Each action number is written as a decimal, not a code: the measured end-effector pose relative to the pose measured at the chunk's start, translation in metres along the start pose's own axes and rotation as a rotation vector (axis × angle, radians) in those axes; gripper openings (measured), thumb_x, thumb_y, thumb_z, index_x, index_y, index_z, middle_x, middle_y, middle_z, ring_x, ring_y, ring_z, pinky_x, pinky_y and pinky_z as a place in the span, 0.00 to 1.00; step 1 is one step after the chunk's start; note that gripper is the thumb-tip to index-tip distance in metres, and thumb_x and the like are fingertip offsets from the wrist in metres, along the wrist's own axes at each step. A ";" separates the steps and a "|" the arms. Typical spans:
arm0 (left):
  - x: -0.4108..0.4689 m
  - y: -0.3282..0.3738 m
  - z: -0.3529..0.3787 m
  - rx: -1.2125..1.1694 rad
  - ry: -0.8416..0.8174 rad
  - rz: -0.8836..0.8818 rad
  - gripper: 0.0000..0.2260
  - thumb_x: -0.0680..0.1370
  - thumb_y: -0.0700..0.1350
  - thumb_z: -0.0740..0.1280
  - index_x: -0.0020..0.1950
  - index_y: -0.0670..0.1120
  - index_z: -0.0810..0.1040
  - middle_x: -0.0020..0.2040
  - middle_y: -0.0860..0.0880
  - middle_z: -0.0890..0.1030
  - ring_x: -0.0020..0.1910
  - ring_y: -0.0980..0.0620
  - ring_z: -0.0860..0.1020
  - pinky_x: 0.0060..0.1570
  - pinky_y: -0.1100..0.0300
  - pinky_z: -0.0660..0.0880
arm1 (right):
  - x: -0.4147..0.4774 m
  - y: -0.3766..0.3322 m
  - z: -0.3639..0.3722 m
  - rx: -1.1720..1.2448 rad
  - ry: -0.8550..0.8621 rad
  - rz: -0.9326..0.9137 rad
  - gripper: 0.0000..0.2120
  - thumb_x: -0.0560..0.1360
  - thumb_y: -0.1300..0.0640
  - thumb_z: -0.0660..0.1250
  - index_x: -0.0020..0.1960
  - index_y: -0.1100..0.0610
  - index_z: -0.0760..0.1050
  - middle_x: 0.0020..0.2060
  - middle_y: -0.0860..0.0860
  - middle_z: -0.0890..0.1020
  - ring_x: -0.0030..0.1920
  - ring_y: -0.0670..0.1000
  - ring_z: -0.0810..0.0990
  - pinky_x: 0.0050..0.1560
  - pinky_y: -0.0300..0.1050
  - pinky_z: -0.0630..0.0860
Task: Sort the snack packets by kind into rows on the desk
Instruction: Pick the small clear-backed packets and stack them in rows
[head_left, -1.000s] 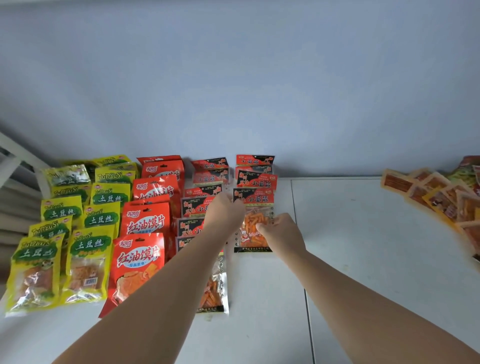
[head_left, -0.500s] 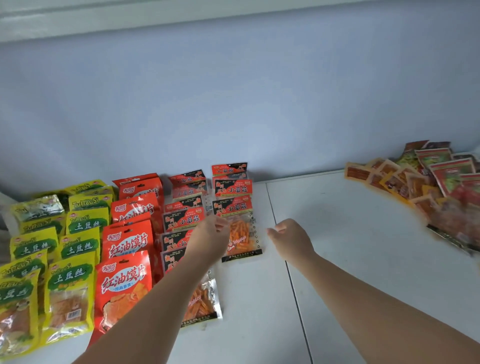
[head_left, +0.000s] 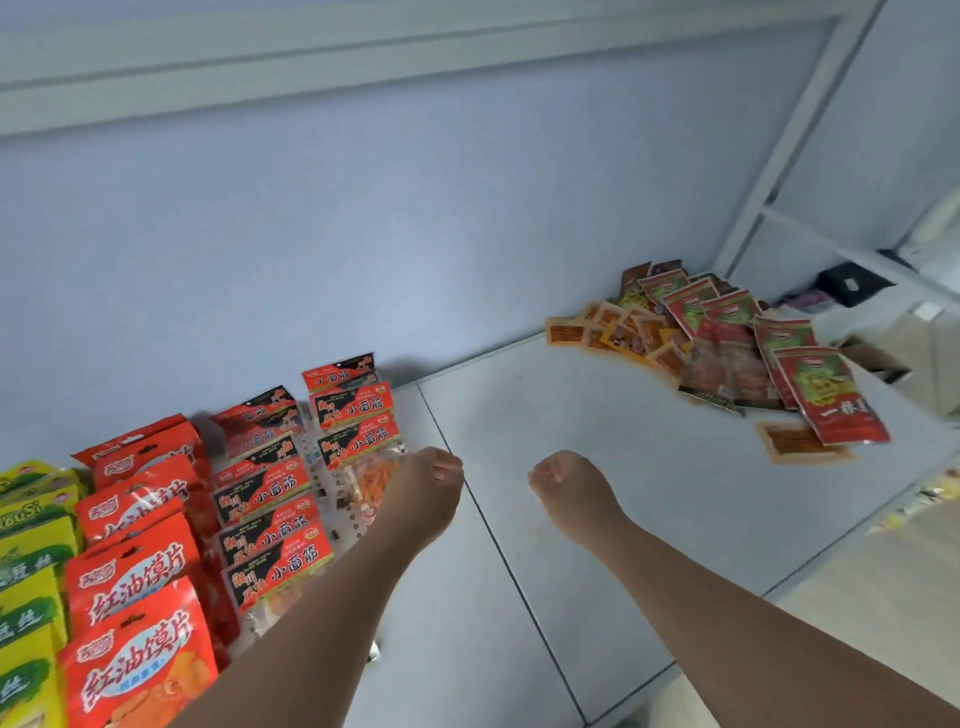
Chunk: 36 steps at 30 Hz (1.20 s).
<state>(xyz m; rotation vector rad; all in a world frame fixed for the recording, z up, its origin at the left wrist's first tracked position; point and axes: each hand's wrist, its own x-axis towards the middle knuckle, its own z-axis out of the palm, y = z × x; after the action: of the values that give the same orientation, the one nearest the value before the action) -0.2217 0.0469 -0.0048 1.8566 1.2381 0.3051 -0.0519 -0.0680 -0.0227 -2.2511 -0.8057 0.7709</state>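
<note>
Glossy plastic film is what must be handled. Nothing is held: the left hand (head_left: 423, 480) is kept loosely curled just beside the red-and-black packets (head_left: 358, 441), and the right hand (head_left: 569, 491) is likewise curled over the bare desk (head_left: 597, 415). Sorted rows are laid at the left, while the unsorted pile (head_left: 727, 348) lies well apart at the far right. Its packets are judged light, limp and slippery. A pinch at a flat sealed edge is advised, so that one is peeled from the overlapping heap.
</note>
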 end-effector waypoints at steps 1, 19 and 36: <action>-0.003 0.006 0.005 0.002 -0.020 0.016 0.07 0.81 0.42 0.64 0.53 0.50 0.81 0.51 0.53 0.83 0.53 0.54 0.82 0.46 0.66 0.74 | -0.004 0.004 -0.008 0.006 0.007 0.001 0.05 0.77 0.52 0.65 0.48 0.52 0.77 0.40 0.42 0.79 0.43 0.49 0.79 0.35 0.37 0.68; -0.049 0.131 0.182 0.142 -0.233 0.093 0.06 0.80 0.47 0.66 0.54 0.54 0.82 0.51 0.59 0.83 0.52 0.60 0.81 0.42 0.71 0.70 | -0.038 0.177 -0.178 0.262 0.035 0.120 0.06 0.79 0.51 0.64 0.48 0.52 0.77 0.42 0.48 0.83 0.43 0.47 0.82 0.37 0.38 0.72; -0.014 0.195 0.255 0.131 -0.235 0.072 0.06 0.77 0.43 0.67 0.40 0.49 0.78 0.38 0.54 0.81 0.35 0.53 0.77 0.36 0.63 0.70 | 0.009 0.239 -0.261 0.204 0.069 0.109 0.06 0.79 0.50 0.64 0.47 0.49 0.78 0.43 0.44 0.82 0.48 0.48 0.82 0.46 0.42 0.76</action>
<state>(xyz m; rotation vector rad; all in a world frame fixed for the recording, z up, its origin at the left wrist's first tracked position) 0.0508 -0.1242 -0.0058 1.9884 1.0531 0.0425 0.2138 -0.3014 -0.0279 -2.1393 -0.5492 0.7837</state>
